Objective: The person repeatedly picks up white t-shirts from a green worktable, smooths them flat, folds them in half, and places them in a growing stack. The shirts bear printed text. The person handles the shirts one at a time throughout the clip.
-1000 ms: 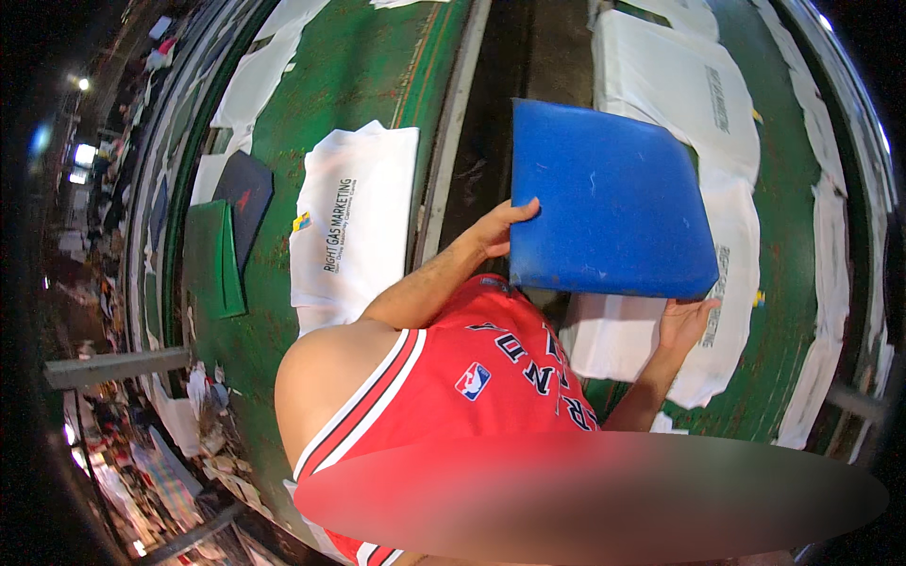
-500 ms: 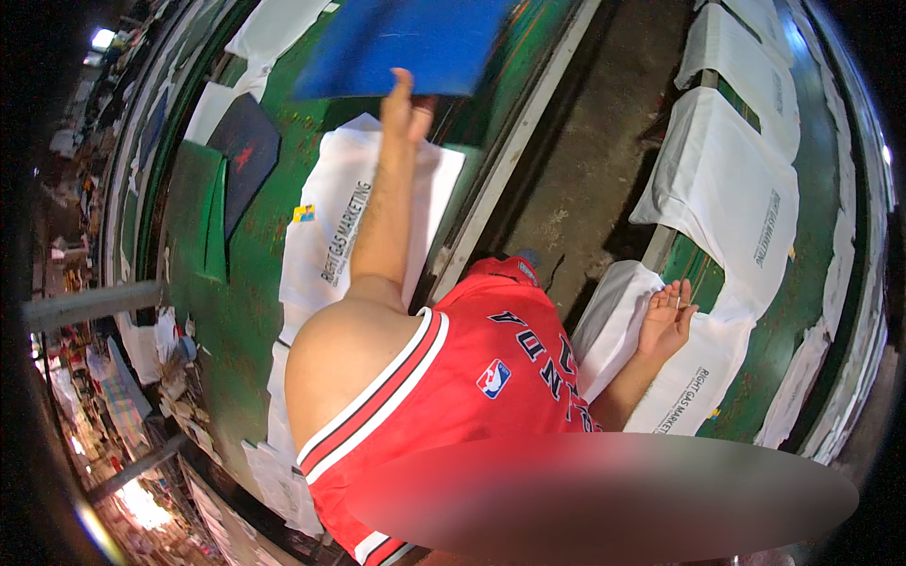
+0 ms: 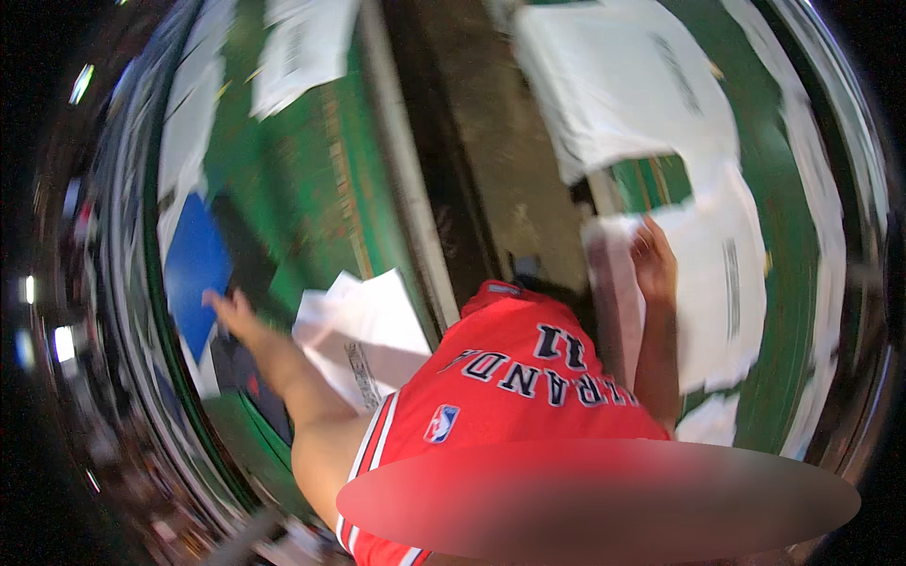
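Note:
My left hand (image 3: 228, 309) reaches to the left side, fingers spread, at the edge of the blue board (image 3: 193, 274). That board lies on the left green bench (image 3: 311, 189), over dark panels (image 3: 243, 363) and white cloth. A white printed shirt (image 3: 354, 335) lies on that bench, right of my left hand. My right hand (image 3: 653, 255) is over a white garment (image 3: 717, 283) on the right bench, its fingers bent and blurred; whether they grip the cloth I cannot tell. My red jersey and bare left shoulder fill the lower middle.
More white garments (image 3: 623, 85) line the right green bench (image 3: 793, 236); another (image 3: 302, 52) lies up the left bench. A dark floor strip (image 3: 481, 141) runs between the benches. A metal bar (image 3: 245, 542) is at lower left, and blurred clutter sits beyond.
The blue board went from both hands over the right bench to the far left of the left bench. My right hand let go of it and moved up over the white garment.

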{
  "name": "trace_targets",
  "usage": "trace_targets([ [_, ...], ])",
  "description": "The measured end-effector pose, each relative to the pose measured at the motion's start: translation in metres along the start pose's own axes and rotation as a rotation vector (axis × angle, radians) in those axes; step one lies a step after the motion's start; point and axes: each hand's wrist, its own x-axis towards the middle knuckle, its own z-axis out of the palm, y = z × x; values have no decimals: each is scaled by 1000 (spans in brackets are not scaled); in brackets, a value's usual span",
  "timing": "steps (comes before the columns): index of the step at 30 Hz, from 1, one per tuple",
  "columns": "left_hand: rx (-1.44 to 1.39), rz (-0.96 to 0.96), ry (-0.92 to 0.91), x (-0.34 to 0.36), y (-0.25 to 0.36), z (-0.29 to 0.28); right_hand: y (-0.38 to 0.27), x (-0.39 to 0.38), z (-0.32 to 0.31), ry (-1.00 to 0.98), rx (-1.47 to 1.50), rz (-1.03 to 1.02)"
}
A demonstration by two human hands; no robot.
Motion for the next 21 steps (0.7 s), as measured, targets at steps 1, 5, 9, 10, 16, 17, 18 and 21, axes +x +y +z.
trace_targets([
  [1, 29, -109, 9, 3, -2, -1, 8, -8, 0, -55, -40, -104],
  [5, 464, -472, 215, 12, 25, 28, 2, -40, -26, 249, -202, -112],
  [9, 561, -326, 216, -30, 111, 129, -3, -87, -65, 445, -286, -173],
  [10, 421, -195, 161, -57, 140, 171, -9, -99, -77, 477, -338, -166],
  [16, -409, 209, -627, -252, 360, 329, -15, -155, -130, 803, -792, -255],
  [17, -432, 320, -744, -283, 397, 335, -14, -164, -138, 851, -889, -299],
  [18, -548, 617, -765, -308, 431, 342, -10, -176, -145, 930, -992, -317],
  [21, -664, 809, -1070, -385, 502, 330, -1, -213, -162, 1170, -1395, -267],
])
